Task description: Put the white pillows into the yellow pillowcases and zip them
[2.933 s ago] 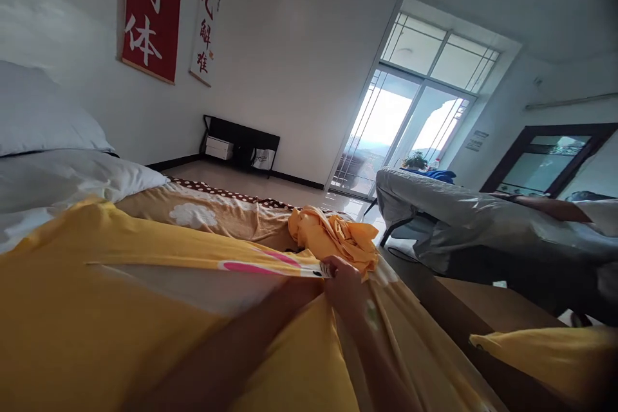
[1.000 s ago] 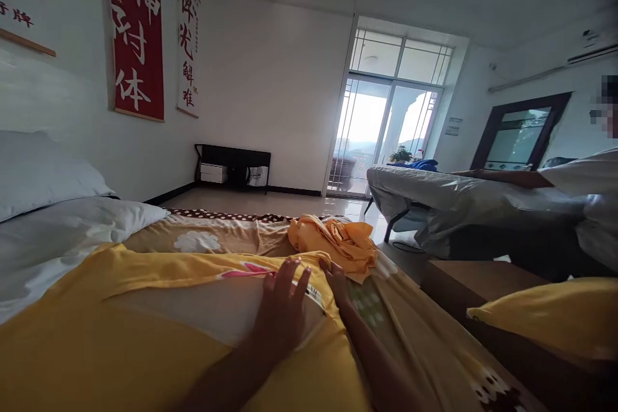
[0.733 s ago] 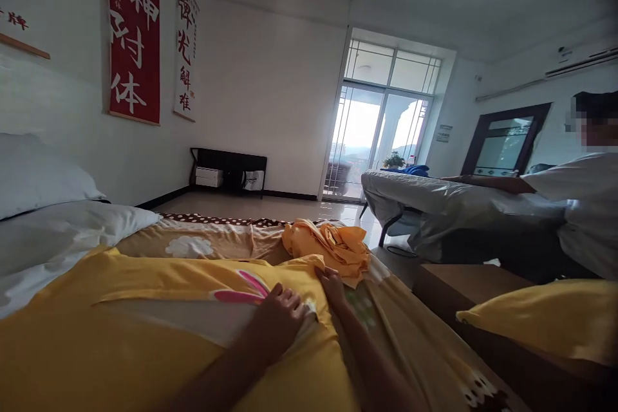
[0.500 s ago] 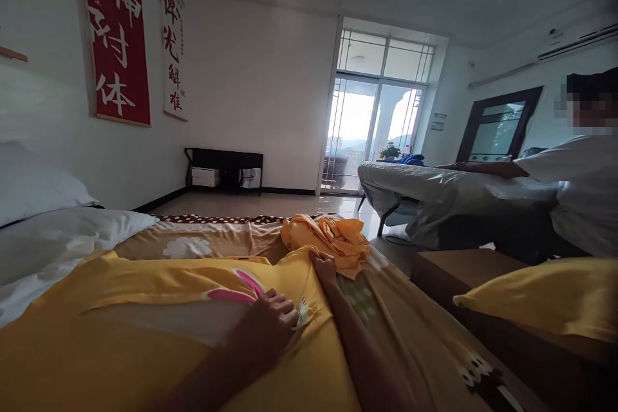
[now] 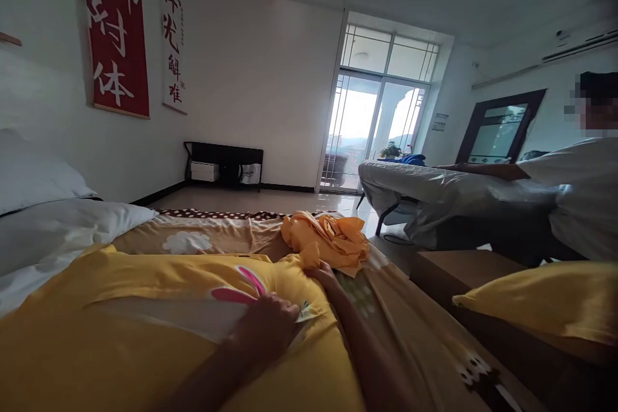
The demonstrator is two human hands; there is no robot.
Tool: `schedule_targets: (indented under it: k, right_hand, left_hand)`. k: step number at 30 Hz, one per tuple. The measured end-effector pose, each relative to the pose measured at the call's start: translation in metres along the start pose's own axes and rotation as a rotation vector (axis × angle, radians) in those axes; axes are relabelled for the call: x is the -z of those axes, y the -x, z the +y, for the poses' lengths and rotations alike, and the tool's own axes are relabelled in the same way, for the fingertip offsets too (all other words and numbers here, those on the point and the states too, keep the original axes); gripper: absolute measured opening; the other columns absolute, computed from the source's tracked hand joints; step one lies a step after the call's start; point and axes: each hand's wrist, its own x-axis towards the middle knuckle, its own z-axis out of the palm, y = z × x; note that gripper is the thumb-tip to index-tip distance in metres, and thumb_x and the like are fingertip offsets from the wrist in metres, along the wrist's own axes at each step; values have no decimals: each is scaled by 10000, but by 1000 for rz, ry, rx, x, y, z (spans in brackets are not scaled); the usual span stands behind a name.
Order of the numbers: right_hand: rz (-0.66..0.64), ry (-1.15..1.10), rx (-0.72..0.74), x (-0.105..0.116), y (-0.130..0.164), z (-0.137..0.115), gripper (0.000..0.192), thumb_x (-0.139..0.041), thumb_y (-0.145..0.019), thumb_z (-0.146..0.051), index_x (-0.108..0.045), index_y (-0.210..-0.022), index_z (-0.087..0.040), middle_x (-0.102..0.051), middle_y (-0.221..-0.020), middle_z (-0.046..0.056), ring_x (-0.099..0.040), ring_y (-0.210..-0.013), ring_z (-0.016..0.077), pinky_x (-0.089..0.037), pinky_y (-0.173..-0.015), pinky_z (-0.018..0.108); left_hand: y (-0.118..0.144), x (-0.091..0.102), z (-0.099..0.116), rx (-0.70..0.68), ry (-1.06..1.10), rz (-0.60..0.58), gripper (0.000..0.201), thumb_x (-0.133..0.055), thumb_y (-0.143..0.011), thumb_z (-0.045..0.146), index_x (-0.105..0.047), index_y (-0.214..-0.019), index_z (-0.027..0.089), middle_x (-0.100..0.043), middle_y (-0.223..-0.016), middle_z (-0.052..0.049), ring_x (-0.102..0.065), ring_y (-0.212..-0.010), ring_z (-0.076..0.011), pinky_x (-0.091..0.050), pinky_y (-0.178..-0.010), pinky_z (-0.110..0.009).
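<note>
A plump yellow pillow with a white and pink rabbit-ear print lies across the bed in front of me. Its printed face is bunched up under my left hand, which is closed on the cloth beside the pink ears. At the far right corner, my right hand pinches the fabric, and a small flap of the corner stands up above the fingers. Just beyond that hand sits a crumpled heap of orange-yellow cloth, partly behind the corner.
A brown patterned sheet covers the bed. White pillows lie at the left. On the right, another yellow pillow rests on a brown cardboard box. Behind it, a person leans over a plastic-covered table.
My right hand has shifted slightly down at the pillow's corner, and a flap of fabric now sticks up above it. My left hand stays gripping nearly the same spot.
</note>
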Motion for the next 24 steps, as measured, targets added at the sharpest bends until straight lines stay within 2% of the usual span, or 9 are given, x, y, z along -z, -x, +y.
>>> schedule_targets:
  k: [4,8,11,15,21,24]
  right_hand:
    - [121,75,56,4,-5,-10,337,-674,-742,-438,-701,-880,-132,-704,-880,69,-610,-806,188,-500,-717,317]
    - [224,86,82,10,-8,-22,337,-737,-558,-435,-719,-703,-132,-694,-665,61,-599,-714,220,-479,-643,306]
    - [273,52,85,13,-8,-28,389,-759,-496,-446,-710,-720,-131,-689,-666,47,-610,-704,222,-487,-647,306]
    - [299,9,70,13,-7,-34,490,-746,-495,-527,-704,-789,-137,-699,-720,51,-627,-720,225,-503,-647,309]
    - [308,-15,6,12,-2,-48,455,-728,-555,-570,-695,-697,-139,-688,-650,88,-636,-646,237,-509,-586,325]
    - [311,-21,30,12,3,-55,466,-757,-525,-526,-715,-793,-146,-706,-701,75,-643,-664,238,-516,-592,329]
  left_hand:
    - [2,3,2,-11,-56,-53,175,-444,-823,172,-618,-817,162,-687,-780,-93,-654,-700,-269,-508,-661,-395]
    - [6,-1,5,-12,-133,-16,181,-443,-832,141,-623,-827,163,-682,-787,-84,-651,-720,-254,-505,-699,-398]
    - [8,-5,6,5,-156,14,210,-439,-875,164,-634,-801,162,-674,-759,-84,-649,-720,-227,-489,-724,-366]
    - [10,-5,8,79,-67,33,286,-435,-917,302,-652,-784,171,-685,-750,-81,-651,-712,-219,-477,-706,-344]
    - [11,0,14,116,-9,15,321,-422,-917,354,-664,-806,174,-698,-775,-90,-656,-738,-232,-480,-720,-364]
    - [12,1,16,108,-5,16,358,-395,-927,379,-665,-815,172,-699,-780,-98,-660,-732,-239,-488,-734,-389]
